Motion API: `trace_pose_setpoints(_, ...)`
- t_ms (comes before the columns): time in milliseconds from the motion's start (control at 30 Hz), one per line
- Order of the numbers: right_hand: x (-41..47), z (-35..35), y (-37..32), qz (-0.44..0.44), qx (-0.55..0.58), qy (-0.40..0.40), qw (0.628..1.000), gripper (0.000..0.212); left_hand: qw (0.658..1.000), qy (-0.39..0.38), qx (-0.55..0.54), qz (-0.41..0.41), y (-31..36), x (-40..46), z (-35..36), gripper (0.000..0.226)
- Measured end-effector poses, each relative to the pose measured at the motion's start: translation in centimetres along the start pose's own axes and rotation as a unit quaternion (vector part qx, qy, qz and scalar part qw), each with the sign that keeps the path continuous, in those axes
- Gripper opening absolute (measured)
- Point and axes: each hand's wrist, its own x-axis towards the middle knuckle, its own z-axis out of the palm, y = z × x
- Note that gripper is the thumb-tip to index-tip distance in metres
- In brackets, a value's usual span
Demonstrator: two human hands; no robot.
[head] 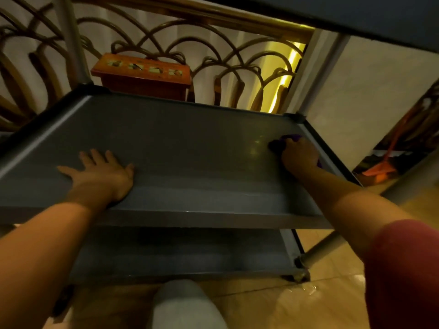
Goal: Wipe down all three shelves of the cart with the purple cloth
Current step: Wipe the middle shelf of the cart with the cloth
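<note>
Purple cloth (293, 139) apparently bunched under gripping right hand (299, 156); left hand (101, 175) flat on middle shelf (190, 143).

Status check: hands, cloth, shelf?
Left hand flat on grey metal middle shelf. Right hand gripping bunched purple cloth at far right corner. Nothing in the way.

On the middle shelf (190, 143), the left hand (99, 174) lies left, the cloth (293, 140) far right.
</note>
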Motion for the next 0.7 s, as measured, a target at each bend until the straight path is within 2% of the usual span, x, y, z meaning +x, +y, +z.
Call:
trace_pose_setpoints(100, -1.2, 0.0, 3.1, 0.002, 0.038, -0.023, 0.999, 0.041, 1.0, -0.007, -0.007, 0.006, -0.1, -0.1, 0.3, 0.082)
trace_pose_setpoints(233, -3.9, 0.3, 7.9, 0.066, 0.057, -0.037, 0.996, 0.051, 1.0, 0.004, -0.007, 0.007, -0.4, 1.2, 1.3, 0.088)
trace_pose_setpoints(333, -7.1, -0.2, 7.0, 0.06, 0.083, -0.046, 0.994, 0.053, 1.0, 0.01, -0.01, 0.019, -1.1, 3.1, 2.5, 0.102)
trace_pose_setpoints(433, -10.9, -1.2, 1.8, -0.031, 0.123, -0.036, 0.991, 0.049, 0.998, 0.044, -0.037, 0.016, -1.0, 3.8, 3.4, 0.113)
trace_pose_setpoints(533, -13.5, -2.5, -6.0, -0.126, 0.172, -0.017, 0.977, 0.045, 0.998, 0.034, -0.041, 0.018, -1.0, 3.7, 3.2, 0.114)
trace_pose_setpoints(700, -16.4, -5.0, -19.4, -0.213, 0.21, 0.007, 0.954, 0.038, 0.997, 0.009, -0.069, 0.018, -0.6, 1.4, 0.8, 0.085)
